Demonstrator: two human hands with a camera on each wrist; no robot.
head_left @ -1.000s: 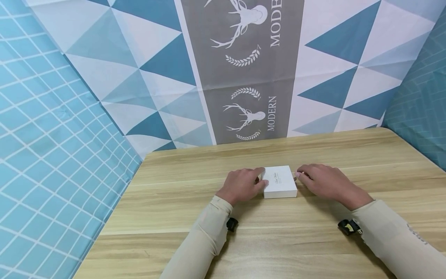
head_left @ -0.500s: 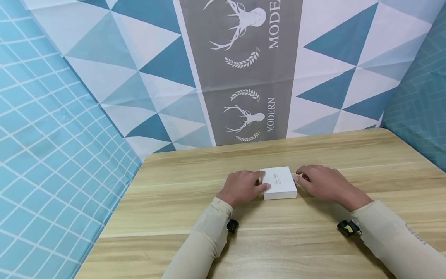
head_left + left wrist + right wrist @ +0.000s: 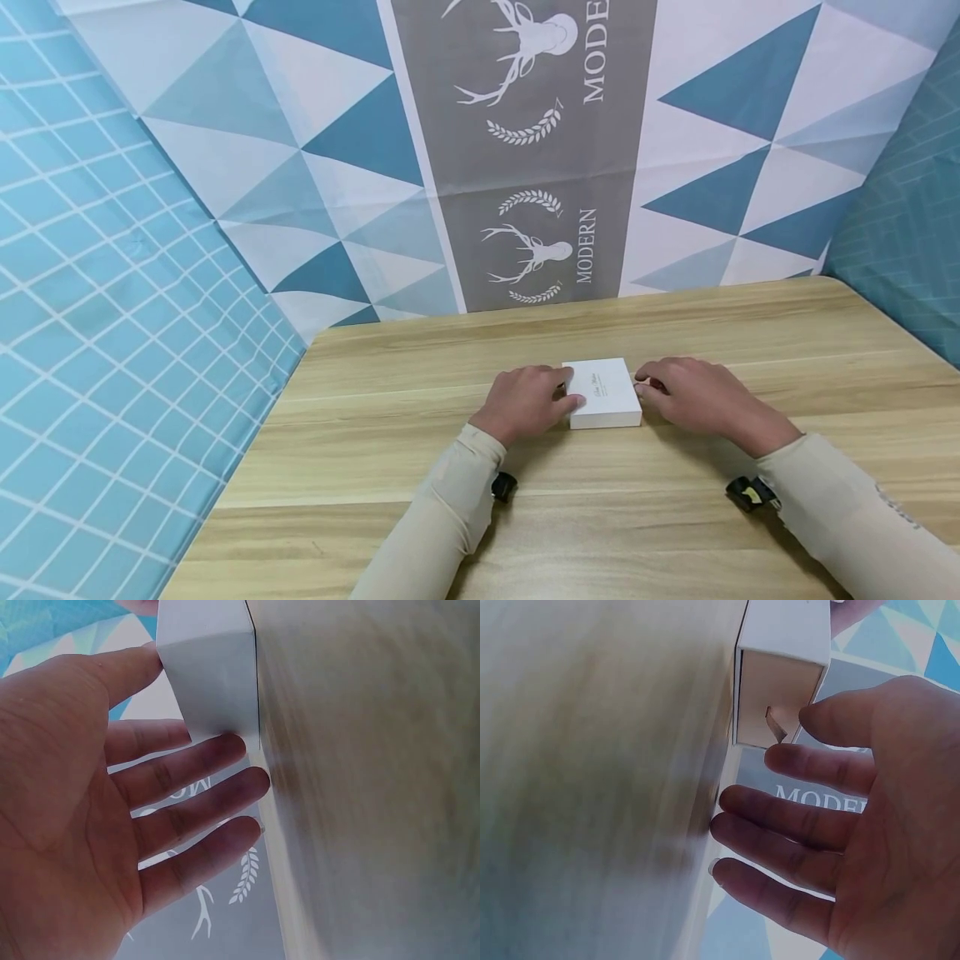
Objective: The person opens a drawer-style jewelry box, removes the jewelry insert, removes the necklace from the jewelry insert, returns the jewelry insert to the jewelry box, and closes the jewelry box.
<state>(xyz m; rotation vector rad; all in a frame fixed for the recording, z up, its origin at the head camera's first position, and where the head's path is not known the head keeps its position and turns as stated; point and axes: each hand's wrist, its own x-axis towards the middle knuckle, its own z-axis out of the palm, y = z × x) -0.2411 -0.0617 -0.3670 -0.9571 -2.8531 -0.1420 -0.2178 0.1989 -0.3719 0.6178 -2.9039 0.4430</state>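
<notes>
A white drawer-style box point(image 3: 606, 396) with small script lettering on top lies flat on the wooden table. My left hand point(image 3: 523, 404) holds its left end, the thumb on the top edge and the index finger at the far corner. In the left wrist view the other fingers point(image 3: 202, 795) extend beside the box's end. At the opposite end is my right hand point(image 3: 690, 396), thumb and index finger spread apart. The right wrist view shows a cream drawer front point(image 3: 757, 679) flush with the sleeve. A short ribbon tab point(image 3: 775, 724) sticks out of it near those two fingertips, unpinched.
The light wooden tabletop point(image 3: 360, 467) spreads around the box. Behind it hangs a patterned cloth point(image 3: 540, 158) with triangles, deer heads and lettering. Blue checked cloth point(image 3: 127, 275) covers the left side, and teal cloth point(image 3: 900, 208) the right.
The right thumb has dropped slightly and now sits nearer the box's end. The left thumb has shifted a little lower on the top. The box has stayed nearly in place.
</notes>
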